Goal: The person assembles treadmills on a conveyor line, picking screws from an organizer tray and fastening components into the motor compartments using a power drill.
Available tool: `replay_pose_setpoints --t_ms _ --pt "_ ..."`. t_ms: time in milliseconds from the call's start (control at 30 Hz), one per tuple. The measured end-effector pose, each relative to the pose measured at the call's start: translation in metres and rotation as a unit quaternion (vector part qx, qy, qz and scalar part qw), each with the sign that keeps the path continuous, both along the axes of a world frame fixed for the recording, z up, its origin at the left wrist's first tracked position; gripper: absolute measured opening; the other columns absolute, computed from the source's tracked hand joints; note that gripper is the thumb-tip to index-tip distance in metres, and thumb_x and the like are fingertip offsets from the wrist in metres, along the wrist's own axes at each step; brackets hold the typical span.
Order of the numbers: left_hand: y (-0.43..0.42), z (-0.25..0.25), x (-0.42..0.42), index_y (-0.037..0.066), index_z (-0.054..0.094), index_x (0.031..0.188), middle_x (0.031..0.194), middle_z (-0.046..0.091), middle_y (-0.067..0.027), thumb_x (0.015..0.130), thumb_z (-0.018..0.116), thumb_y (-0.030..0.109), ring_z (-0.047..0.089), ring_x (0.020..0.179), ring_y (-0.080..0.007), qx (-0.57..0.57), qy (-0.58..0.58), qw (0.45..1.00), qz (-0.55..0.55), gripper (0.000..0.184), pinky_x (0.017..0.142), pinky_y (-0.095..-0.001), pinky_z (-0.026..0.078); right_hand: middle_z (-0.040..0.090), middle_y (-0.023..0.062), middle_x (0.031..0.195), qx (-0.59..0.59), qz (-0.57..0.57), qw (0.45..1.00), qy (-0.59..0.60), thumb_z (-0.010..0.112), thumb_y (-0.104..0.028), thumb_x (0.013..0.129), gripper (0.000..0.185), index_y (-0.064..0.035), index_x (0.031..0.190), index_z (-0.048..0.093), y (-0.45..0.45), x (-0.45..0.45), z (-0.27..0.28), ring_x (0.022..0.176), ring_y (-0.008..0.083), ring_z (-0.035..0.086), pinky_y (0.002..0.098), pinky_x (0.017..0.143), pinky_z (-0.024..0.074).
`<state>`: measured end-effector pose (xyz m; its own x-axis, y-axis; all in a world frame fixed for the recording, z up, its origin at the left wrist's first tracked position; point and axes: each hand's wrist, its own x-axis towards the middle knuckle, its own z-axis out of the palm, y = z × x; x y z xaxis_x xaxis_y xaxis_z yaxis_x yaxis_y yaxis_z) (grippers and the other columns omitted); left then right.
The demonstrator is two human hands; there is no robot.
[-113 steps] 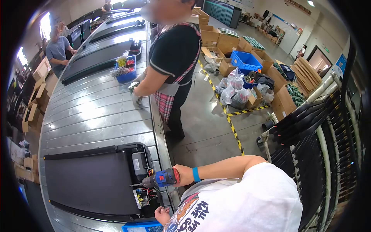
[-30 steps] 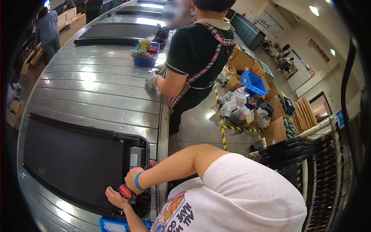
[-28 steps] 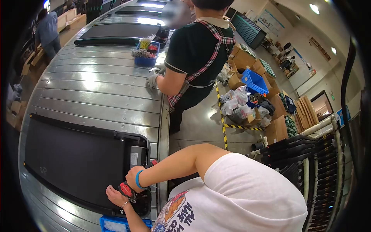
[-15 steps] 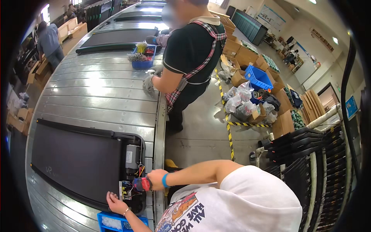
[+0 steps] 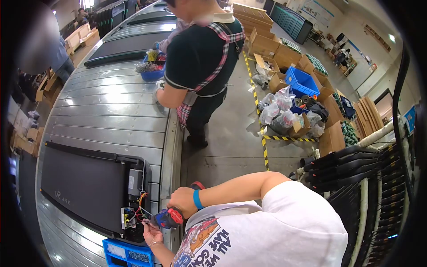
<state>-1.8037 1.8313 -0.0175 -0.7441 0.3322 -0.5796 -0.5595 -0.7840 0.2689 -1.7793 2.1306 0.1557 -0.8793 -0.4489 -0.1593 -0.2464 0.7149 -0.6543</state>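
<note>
My right hand (image 5: 183,201), with a blue band at the wrist, grips a red and blue power drill (image 5: 169,218). The drill points left, towards my left hand (image 5: 151,232), whose fingers are pinched near its tip; what they hold is too small to make out. Both hands are at the right edge of a black treadmill base (image 5: 84,189) lying on the metal table. Its open end shows a grey motor (image 5: 135,181), coloured wires (image 5: 141,201) and a circuit board (image 5: 128,217).
A blue parts bin (image 5: 129,254) with small hardware sits beside the base. A co-worker (image 5: 202,62) in a checked apron stands farther along the metal table (image 5: 106,129), near a blue box of wires (image 5: 152,73). Black frames on a rack (image 5: 356,169) stand at the right.
The drill has come back right from the treadmill's open end. My left hand has moved right, to the drill's tip. The view has shifted, and the co-worker now appears farther left.
</note>
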Motion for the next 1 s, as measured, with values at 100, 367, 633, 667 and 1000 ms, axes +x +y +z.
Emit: replay_pose_setpoints --t_ms 100,367,633,667,1000 --pt "0.015 0.004 0.007 0.005 0.062 0.105 0.097 0.068 -0.0034 0.094 0.056 0.019 0.066 0.086 -0.0109 -0.015 -0.011 1.0 0.0 0.019 0.071 -0.0218 0.057 0.064 0.0174 0.068 -0.004 -0.006 1.0 -0.001 0.07 -0.019 0.056 0.023 -0.0084 0.075 0.065 0.021 0.012 0.001 0.068 0.0379 0.063 0.045 0.063 0.051" --pt "0.035 0.015 0.028 0.004 0.061 0.104 0.096 0.068 -0.0048 0.095 0.055 0.018 0.066 0.082 -0.0111 0.001 -0.023 1.0 0.001 0.018 0.064 -0.0223 0.057 0.064 0.0191 0.069 -0.019 0.003 1.0 -0.024 0.067 -0.017 0.057 0.02 -0.0074 0.074 0.066 0.047 0.022 0.011 0.07 0.0384 0.064 0.0446 0.065 0.0513" --pt "0.031 0.031 0.036 0.002 0.06 0.101 0.092 0.064 -0.0061 0.091 0.06 0.015 0.062 0.078 -0.0109 -0.144 0.003 0.989 0.011 0.016 0.065 -0.0206 0.055 0.065 0.0184 0.071 -0.015 0.015 0.998 -0.051 0.067 -0.016 0.058 0.02 -0.0066 0.075 0.065 0.026 0.012 0.004 0.073 0.0383 0.064 0.0449 0.068 0.0512" --pt "0.029 0.029 0.035 0.002 0.06 0.101 0.091 0.064 -0.0063 0.091 0.06 0.014 0.062 0.078 -0.0111 -0.185 0.012 0.983 0.0 0.016 0.066 -0.0204 0.054 0.065 0.0181 0.072 -0.003 0.012 0.998 -0.062 0.067 -0.016 0.058 0.02 -0.0064 0.076 0.065 0.022 0.011 0.003 0.073 0.0382 0.064 0.0449 0.068 0.0512" --pt "-0.03 -0.014 0.031 0.003 0.059 0.092 0.086 0.062 -0.0078 0.093 0.056 0.014 0.062 0.081 -0.0192 -0.066 -0.089 0.982 0.154 0.012 0.071 -0.0298 0.054 0.065 0.0173 0.073 0.002 0.04 0.997 -0.064 0.075 -0.028 0.061 0.035 -0.0111 0.091 0.067 -0.085 -0.01 -0.03 0.07 0.0372 0.063 0.0432 0.064 0.0533"
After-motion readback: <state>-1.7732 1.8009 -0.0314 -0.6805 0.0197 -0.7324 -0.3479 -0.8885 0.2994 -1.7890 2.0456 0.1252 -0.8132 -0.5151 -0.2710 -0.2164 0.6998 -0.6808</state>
